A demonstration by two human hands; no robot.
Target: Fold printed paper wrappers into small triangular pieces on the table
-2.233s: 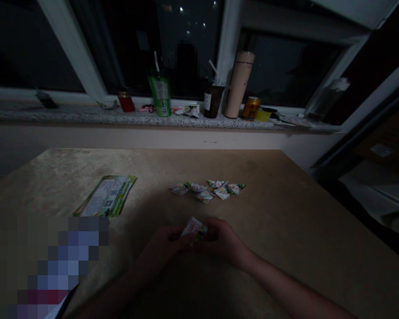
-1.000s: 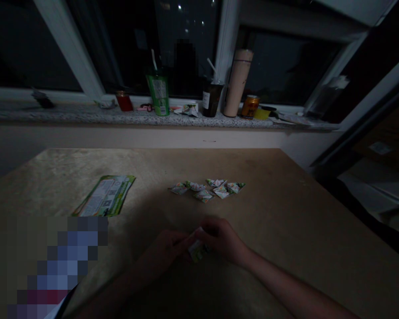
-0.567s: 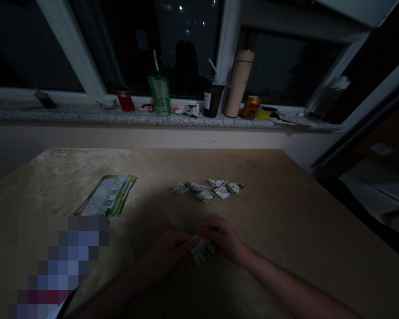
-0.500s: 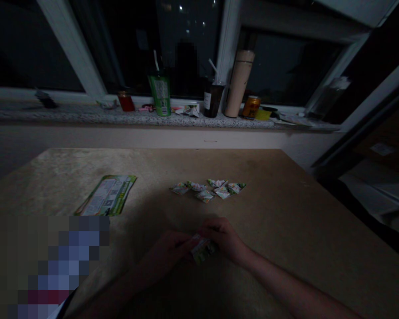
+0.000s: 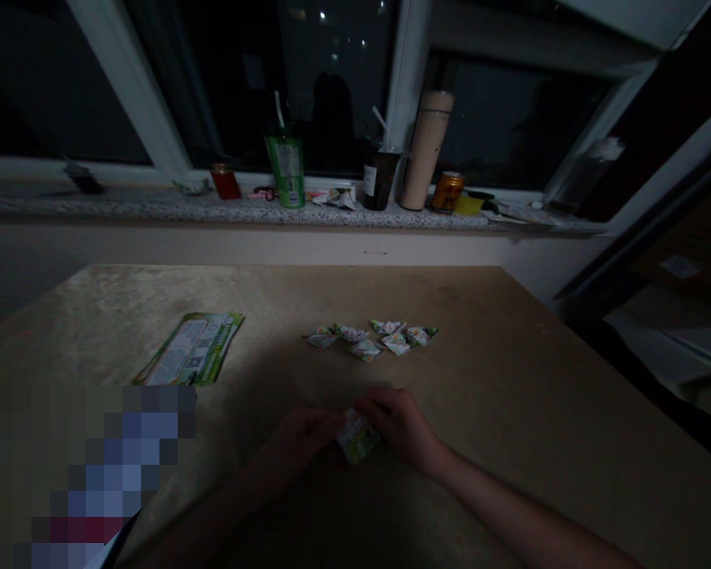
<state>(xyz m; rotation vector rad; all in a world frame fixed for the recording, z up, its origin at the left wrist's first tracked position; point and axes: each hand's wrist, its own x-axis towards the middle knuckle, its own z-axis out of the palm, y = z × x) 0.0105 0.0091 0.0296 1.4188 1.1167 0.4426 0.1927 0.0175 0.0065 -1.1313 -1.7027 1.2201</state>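
Between my hands is a folded piece of printed paper (image 5: 359, 439), green and white, close above or on the table. My left hand (image 5: 302, 442) pinches its left edge, and my right hand (image 5: 401, 427) grips its upper right side; both are closed on it. Beyond them lie several small folded paper pieces (image 5: 367, 350), pointed in shape and printed green and white. To the left, a stack of green-and-white printed leaflets (image 5: 190, 348) lies flat on the table. Dim light and shadow hide some of the fingertips.
The brown table (image 5: 486, 379) reaches to the wall. On the granite sill (image 5: 183, 209) stand a green cup (image 5: 287, 170), a dark cup with a straw (image 5: 378, 183), a tall pink flask (image 5: 426, 154), an orange can (image 5: 448, 192) and a red jar (image 5: 225, 182). Blurred blocks cover the lower left.
The paper in my hands has turned slightly and shows more of its printed face. My fingers have shifted a little on it. Everything on the table and sill stays put.
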